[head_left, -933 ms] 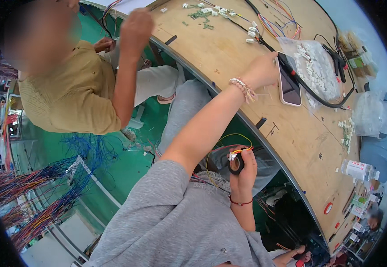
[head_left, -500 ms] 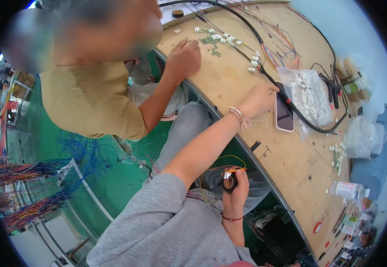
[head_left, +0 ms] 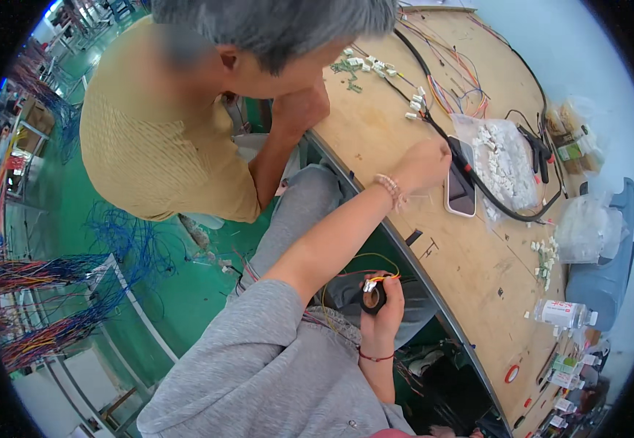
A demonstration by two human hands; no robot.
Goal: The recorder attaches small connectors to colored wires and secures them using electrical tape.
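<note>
My left hand (head_left: 420, 165) reaches out over the wooden workbench (head_left: 470, 270) and rests with curled fingers beside a phone (head_left: 460, 184) and a black cable (head_left: 492, 203). What it holds, if anything, is hidden. A bead bracelet sits on that wrist. My right hand (head_left: 381, 321) is below the bench edge, over my lap, gripping a black tape roll (head_left: 372, 298) with yellow and orange wire ends (head_left: 380, 278) at it. A bag of white connectors (head_left: 508, 162) lies just past the phone.
A person in a yellow shirt (head_left: 156, 131) leans in at the left, fist (head_left: 301, 109) on the bench edge. Loose connectors (head_left: 364, 64), coloured wires (head_left: 455, 95), a plastic bottle (head_left: 563, 314) and a red tape ring (head_left: 512, 374) lie on the bench. Wire bundles (head_left: 32, 277) hang at the far left.
The person in yellow has leaned closer and drawn their hand from the far bench back to its edge. My left hand stays by the phone; my right keeps the tape roll.
</note>
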